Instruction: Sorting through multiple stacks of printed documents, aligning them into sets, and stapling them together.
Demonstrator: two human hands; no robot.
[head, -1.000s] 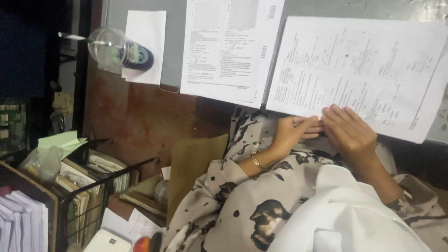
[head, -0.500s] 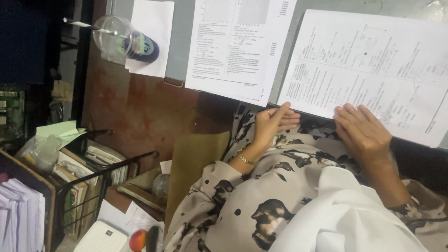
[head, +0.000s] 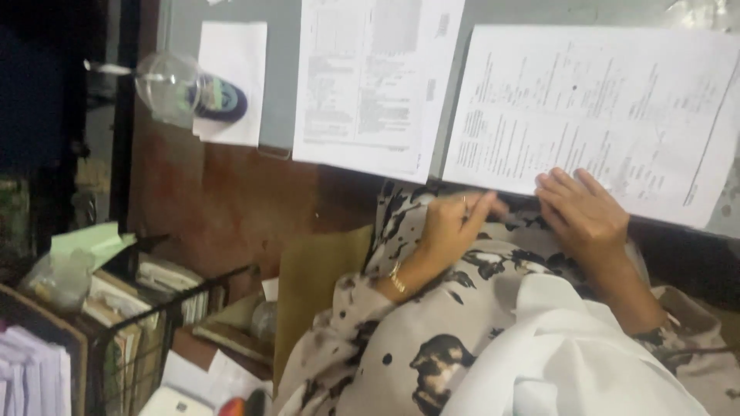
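A large printed sheet [head: 601, 108] lies on a grey surface [head: 279, 85]. My right hand [head: 583, 214] rests flat on the sheet's lower edge with the fingers spread. My left hand [head: 451, 227], with a bracelet on the wrist and a ring, is curled just below the sheet's lower left corner, fingertips at the edge. Whether it pinches the paper I cannot tell. Both arms come out of a patterned black-and-cream garment [head: 401, 339], and a white cloth [head: 570, 362] lies over it.
A second printed sheet [head: 374, 85] and a small white paper [head: 231, 77] lie to the left. A clear domed plastic cup [head: 181, 88] rests on that paper. A wire rack with books [head: 142, 331], a green paper [head: 92, 243] and a brown folder [head: 316, 285] sit lower left.
My left hand slipped off the sheet's corner and now curls at its lower edge. My right hand stayed on the sheet, fingers spread wider. The view shifted slightly.
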